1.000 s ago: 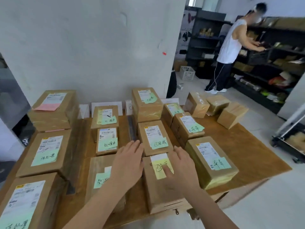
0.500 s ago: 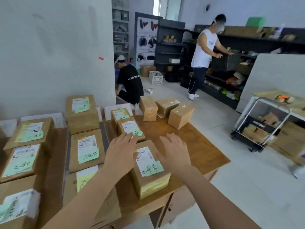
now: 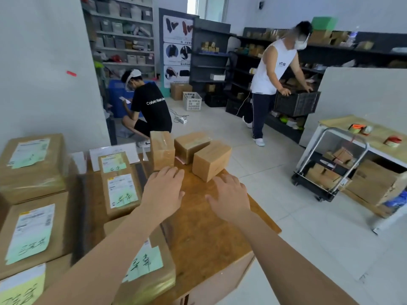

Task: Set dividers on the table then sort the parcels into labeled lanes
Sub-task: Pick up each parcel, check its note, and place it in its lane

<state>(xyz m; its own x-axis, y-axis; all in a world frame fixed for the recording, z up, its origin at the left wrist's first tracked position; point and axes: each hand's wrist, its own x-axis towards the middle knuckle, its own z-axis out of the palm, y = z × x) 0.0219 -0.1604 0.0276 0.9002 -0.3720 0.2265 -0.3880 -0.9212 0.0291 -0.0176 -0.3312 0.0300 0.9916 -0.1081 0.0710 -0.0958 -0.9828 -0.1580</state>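
Over the worn brown wooden surface [image 3: 204,227], both hands spread flat and relaxed, grasping nothing. The left hand [image 3: 164,190] is just before an upright, tape-glossed brown cardboard box [image 3: 161,149]. The right hand [image 3: 229,198] is near a plain matte cardboard box [image 3: 211,160]. Green-noted, labelled cardboard parcels [image 3: 120,190] lie in rows leftward. A black trolley [image 3: 326,190] carries cardboard boxes.

Warehouse: stock shelves [image 3: 123,36], parcels [image 3: 33,164], trolley [image 3: 330,164].
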